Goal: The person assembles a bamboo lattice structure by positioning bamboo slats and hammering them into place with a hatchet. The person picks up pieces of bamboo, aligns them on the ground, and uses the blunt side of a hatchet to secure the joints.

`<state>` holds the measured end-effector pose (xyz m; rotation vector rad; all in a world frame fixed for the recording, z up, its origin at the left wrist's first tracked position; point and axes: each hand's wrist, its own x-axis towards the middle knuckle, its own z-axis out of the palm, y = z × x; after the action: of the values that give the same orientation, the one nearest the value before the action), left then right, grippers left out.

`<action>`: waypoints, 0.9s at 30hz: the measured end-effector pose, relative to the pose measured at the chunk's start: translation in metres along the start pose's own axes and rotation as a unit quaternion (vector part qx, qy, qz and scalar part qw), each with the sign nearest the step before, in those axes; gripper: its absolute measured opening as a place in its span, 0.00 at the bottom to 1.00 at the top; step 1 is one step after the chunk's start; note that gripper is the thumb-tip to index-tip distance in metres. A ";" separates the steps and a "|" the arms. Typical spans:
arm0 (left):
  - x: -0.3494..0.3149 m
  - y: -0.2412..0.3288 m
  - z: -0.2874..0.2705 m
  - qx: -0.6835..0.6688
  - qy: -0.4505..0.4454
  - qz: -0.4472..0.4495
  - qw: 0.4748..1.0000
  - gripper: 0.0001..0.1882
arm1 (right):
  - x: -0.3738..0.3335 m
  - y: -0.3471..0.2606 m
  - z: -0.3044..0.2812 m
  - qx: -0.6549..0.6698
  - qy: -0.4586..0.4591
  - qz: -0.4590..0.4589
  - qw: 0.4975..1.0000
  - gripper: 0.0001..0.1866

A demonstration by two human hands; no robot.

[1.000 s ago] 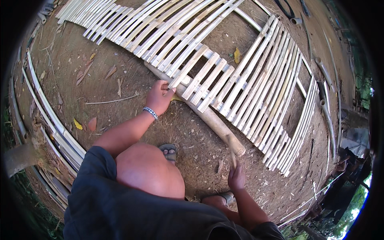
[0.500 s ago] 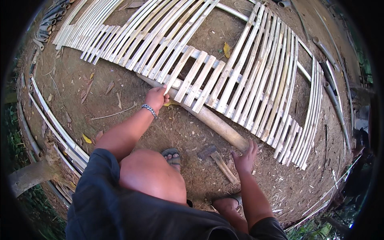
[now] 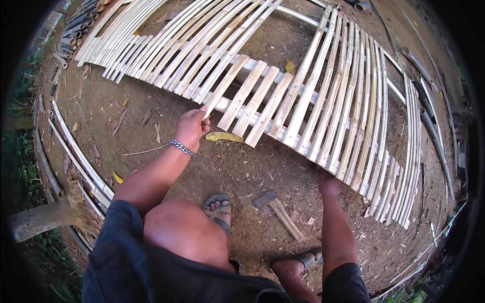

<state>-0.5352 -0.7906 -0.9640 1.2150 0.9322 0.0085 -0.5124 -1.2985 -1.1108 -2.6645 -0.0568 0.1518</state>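
Observation:
A wide panel of pale split-bamboo slats (image 3: 303, 118), fixed across thin rails, stretches over the ground in front of me. My left hand (image 3: 191, 129), with a chain bracelet at the wrist, is closed on the near end of a bamboo slat (image 3: 227, 83) at the panel's front edge. My right hand (image 3: 329, 181) reaches in under the panel further right. Its fingers are hidden by the slats, so what they touch cannot be seen. Between my feet and the panel lies a hammer-like tool (image 3: 282, 216) with a wooden handle and dark head.
A yellow leaf (image 3: 224, 137) lies on the dirt beside my left hand. Long bamboo strips (image 3: 83, 151) rest at the left near a log (image 3: 43, 220). Bamboo poles are stacked (image 3: 78, 30) at the far left; more poles (image 3: 437, 139) lie along the right.
My right hand has moved right and forward, under the panel. The thick bamboo pole beneath the front edge is now out of sight. My left hand keeps its hold on the slat.

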 end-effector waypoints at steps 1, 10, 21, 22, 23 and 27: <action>-0.001 0.000 -0.004 -0.001 0.003 -0.003 1.000 0.12 | 0.007 -0.002 0.010 -0.122 -0.028 -0.032 0.992 0.36; -0.004 0.002 -0.002 0.026 0.019 -0.019 0.999 0.12 | 0.042 -0.017 0.034 -0.340 -0.072 -0.019 0.937 0.33; 0.012 -0.015 -0.010 0.062 0.032 -0.050 0.996 0.11 | 0.039 -0.028 0.048 -0.286 -0.061 0.016 0.956 0.33; 0.014 -0.016 -0.011 0.068 0.028 -0.055 0.996 0.10 | 0.039 -0.028 0.048 -0.283 -0.060 0.019 0.957 0.33; 0.014 -0.017 -0.010 0.073 0.025 -0.063 0.995 0.10 | 0.037 -0.028 0.048 -0.280 -0.058 0.019 0.958 0.33; 0.021 -0.022 -0.001 0.079 0.016 -0.063 0.995 0.10 | 0.026 -0.025 0.044 -0.269 -0.040 0.022 0.962 0.33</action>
<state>-0.5321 -0.7885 -0.9942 1.3034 1.0513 -0.1493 -0.4924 -1.2548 -1.1410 -3.2034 -0.0718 0.2941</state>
